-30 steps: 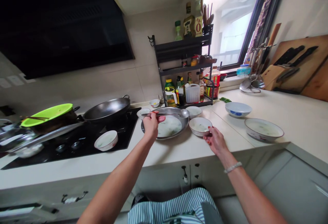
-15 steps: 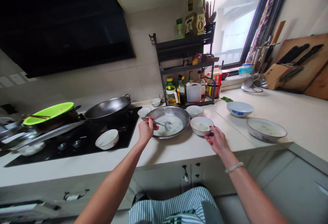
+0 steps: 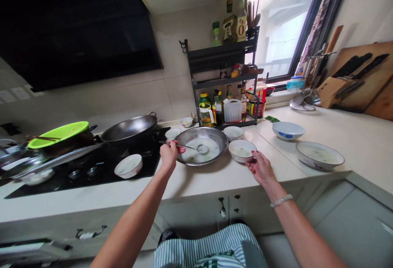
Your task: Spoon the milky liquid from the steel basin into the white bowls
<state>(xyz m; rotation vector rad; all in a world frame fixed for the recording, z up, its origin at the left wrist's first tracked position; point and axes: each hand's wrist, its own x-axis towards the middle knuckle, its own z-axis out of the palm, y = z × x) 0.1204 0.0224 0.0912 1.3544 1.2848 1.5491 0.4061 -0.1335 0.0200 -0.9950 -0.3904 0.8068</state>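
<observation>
My left hand (image 3: 169, 154) is closed round the handle of a metal spoon (image 3: 202, 149). The spoon's bowl holds pale liquid and sits in a wide steel basin (image 3: 221, 142) of whitish soup with green bits. My right hand (image 3: 260, 167) grips the rim of a small white bowl (image 3: 241, 158) standing against the basin's right side, fingers on its near edge. That bowl holds the same whitish soup. Behind it stands another filled small bowl (image 3: 233, 132), and one more small bowl (image 3: 172, 133) is at the basin's back left.
A filled bowl (image 3: 129, 167) stands on the black hob (image 3: 101, 177), near a wok (image 3: 130, 129) and a lime-green colander (image 3: 66, 134). To the right are a blue-patterned bowl (image 3: 287, 131) and a large soup bowl (image 3: 319, 163). A black spice rack (image 3: 221, 50) rises behind the basin.
My left hand has shifted left, drawing the spoon handle with it; the spoon's bowl now shows level with liquid in it. My right hand stays on the small bowl.
</observation>
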